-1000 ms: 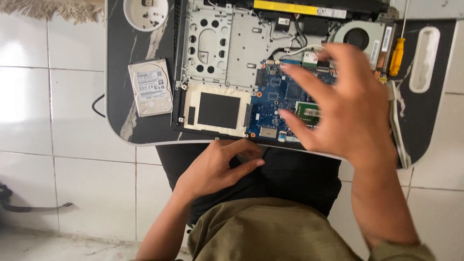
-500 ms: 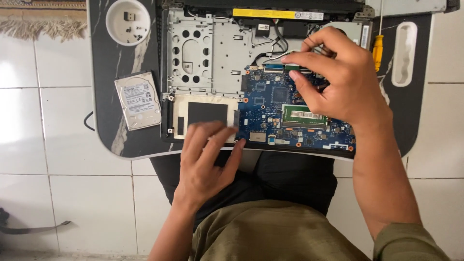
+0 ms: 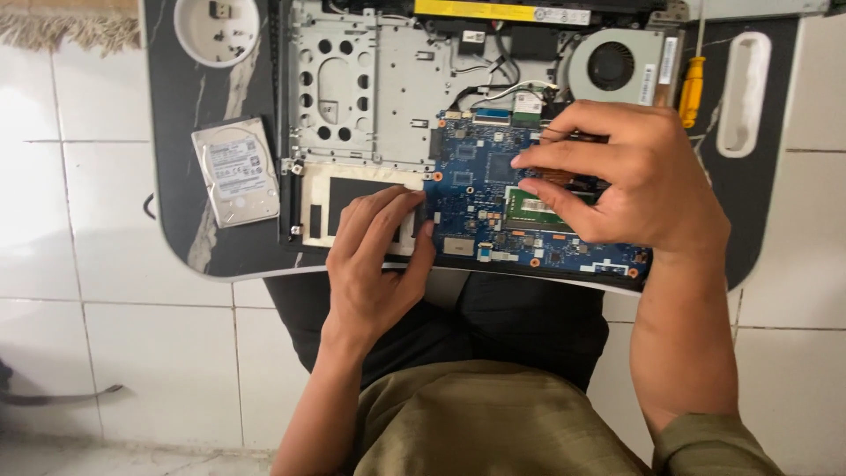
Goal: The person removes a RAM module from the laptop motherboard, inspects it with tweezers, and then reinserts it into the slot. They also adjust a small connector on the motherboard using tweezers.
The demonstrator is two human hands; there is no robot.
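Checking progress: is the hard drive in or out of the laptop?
Out. The hard drive lies on the dark lap tray, left of the opened laptop, apart from both hands.

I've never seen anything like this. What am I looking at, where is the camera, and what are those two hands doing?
The camera sits on a person's head and looks down at their lap, so both hands are their own. No robot is involved. On a dark marbled lap tray lies an opened laptop with its blue circuit board and round grey cooling fan exposed. The left hand rests flat on the laptop's near edge. The right hand reaches over the board, its fingers touching it; nothing is visibly held. Beside the laptop lie a silver hard drive, a round white cup recess holding small parts and a yellow-handled screwdriver.
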